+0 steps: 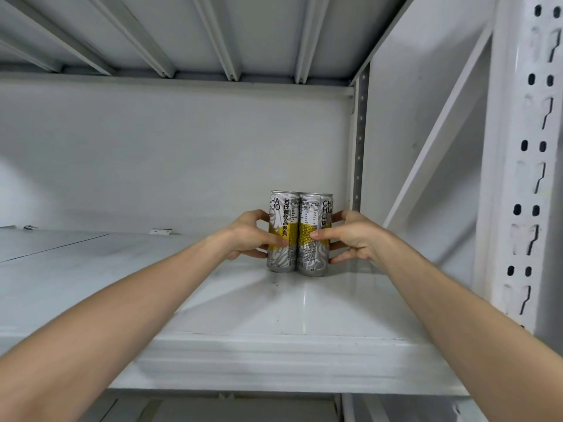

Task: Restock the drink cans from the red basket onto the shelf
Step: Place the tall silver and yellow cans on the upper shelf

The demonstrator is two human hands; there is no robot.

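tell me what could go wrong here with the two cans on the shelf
1. The left can and right can are tall and slim, so either may tip if the left hand or right hand drags on release.
2. They stand touching, so one toppling could knock the other across the shelf.

Looks like a stockroom or the back of a shop. White metal racking (213, 300) with a slotted upright post (530, 178) at the right, ribbed underside of the next deck above, plain white wall behind. 2 identical drink cans (297, 233) upright, touching side by side. Small paper labels (161, 231) lying at the back edge.
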